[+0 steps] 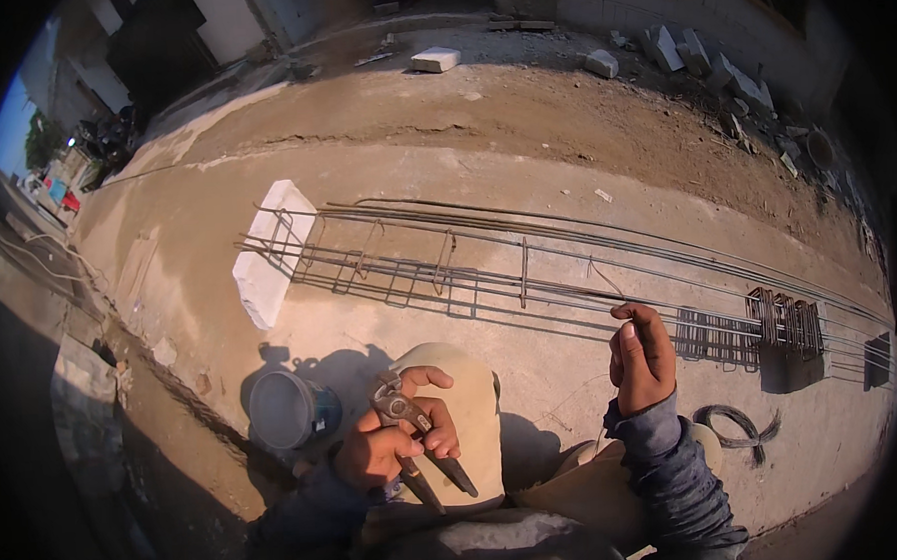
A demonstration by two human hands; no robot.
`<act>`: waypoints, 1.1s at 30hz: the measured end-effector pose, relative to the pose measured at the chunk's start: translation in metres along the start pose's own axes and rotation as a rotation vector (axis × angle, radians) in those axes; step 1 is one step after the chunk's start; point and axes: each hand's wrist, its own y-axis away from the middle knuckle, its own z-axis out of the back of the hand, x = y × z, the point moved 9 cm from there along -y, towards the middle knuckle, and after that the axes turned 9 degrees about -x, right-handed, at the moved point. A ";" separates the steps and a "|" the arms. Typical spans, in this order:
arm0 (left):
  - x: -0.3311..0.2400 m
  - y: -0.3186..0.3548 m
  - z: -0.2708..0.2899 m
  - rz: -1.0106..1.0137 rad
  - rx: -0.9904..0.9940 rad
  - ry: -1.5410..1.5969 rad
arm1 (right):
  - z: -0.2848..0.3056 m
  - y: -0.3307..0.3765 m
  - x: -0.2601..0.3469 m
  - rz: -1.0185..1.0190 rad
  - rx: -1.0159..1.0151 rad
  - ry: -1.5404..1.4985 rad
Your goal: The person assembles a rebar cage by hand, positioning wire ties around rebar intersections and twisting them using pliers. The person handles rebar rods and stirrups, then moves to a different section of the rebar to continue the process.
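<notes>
Here the left hand is grasping a pair of steel pincers, fingers wrapping around the pivot, the head pointing away and the two handles spreading down toward the lap. Over on the right, the right hand is curling, thumb lying near the forefinger, just by the near bars; whether it is pinching a thin tie wire there, I cannot tell.

And the rebar cage is stretching across the concrete in front, its left end resting on a white block, with stirrups bunching toward the right. It is looking heavy and long, likely springy between supports, rough rather than slippery; gripping both bar bundles beside a stirrup should be best, minding the sharp ends.

The pincers are looking dense and rigid, best held low on the handles for leverage. That wire is seeming light and bendable, like the dark coil lying at right.
</notes>
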 end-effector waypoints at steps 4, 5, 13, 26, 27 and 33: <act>-0.087 -0.015 0.087 -0.341 -0.327 -0.055 | 0.063 -0.033 -0.022 -0.231 -0.143 -0.251; -0.085 -0.023 0.135 -0.330 -0.472 -0.112 | 0.070 -0.035 -0.023 -0.258 -0.135 -0.314; 0.141 -0.062 0.334 0.136 -0.531 -1.597 | 0.074 -0.037 -0.002 -0.145 -0.172 -0.181; 0.284 -0.246 0.233 0.662 -0.254 -0.210 | 0.019 -0.194 -0.151 -0.229 0.056 0.693; 0.292 -0.271 0.215 0.708 -0.245 -0.112 | 0.007 -0.207 -0.160 -0.089 0.142 0.830; 0.285 -0.339 0.163 0.566 -0.045 0.455 | -0.073 -0.230 -0.211 0.011 0.279 1.114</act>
